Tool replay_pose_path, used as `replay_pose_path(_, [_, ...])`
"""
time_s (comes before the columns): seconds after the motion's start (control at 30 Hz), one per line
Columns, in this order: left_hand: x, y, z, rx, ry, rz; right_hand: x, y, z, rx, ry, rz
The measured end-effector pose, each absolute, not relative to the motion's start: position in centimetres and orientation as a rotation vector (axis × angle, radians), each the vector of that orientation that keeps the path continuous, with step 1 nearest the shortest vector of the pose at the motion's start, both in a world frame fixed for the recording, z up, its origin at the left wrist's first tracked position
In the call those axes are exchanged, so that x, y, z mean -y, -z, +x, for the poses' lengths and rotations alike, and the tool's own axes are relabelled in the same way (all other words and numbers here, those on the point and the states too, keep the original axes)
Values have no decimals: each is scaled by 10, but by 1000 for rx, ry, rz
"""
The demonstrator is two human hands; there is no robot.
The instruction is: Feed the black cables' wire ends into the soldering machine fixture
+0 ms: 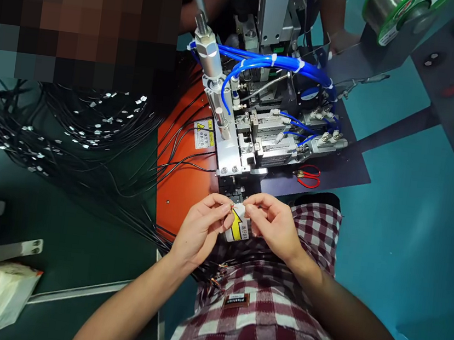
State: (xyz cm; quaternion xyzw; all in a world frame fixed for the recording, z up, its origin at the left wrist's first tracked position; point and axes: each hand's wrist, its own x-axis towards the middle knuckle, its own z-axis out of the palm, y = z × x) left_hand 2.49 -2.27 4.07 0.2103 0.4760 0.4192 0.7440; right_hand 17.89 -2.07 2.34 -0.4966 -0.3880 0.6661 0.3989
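My left hand (202, 227) is closed in a pinch on a thin wire, whose small reddish end (233, 207) shows at the fingertips. My right hand (275, 227) faces it a short gap away, thumb and forefinger pressed together; whatever lies between them is too small to make out. Just behind and below the fingertips is a white label with a yellow arrow (237, 225). Both hands are right at the front of a metal machine (228, 156) with pneumatic cylinders. Loose bare-ended wires (217, 279) hang by my lap under the left wrist.
Bundles of black cables (92, 120) with white tags cover the left bench. Several cables cross the orange plate (180, 197) into the machine. Red-handled scissors (309, 176) lie right of it. Blue air hoses (281, 62), a solder spool (395, 17) and another person's arm (332, 17) are beyond.
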Motion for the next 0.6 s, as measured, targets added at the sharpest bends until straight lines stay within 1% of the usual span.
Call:
replay_pose_path(0.2, [24, -41, 27, -1026, -937, 460, 19, -29, 180, 980, -1677, -1286])
replay_pose_path(0.43, [24, -39, 28, -1016, -928, 480, 17, -28, 178, 975, -1760, -1247])
replay_pose_path(0.6, [25, -39, 25, -1018, -886, 558, 10, -24, 188, 920, -1965, -1114])
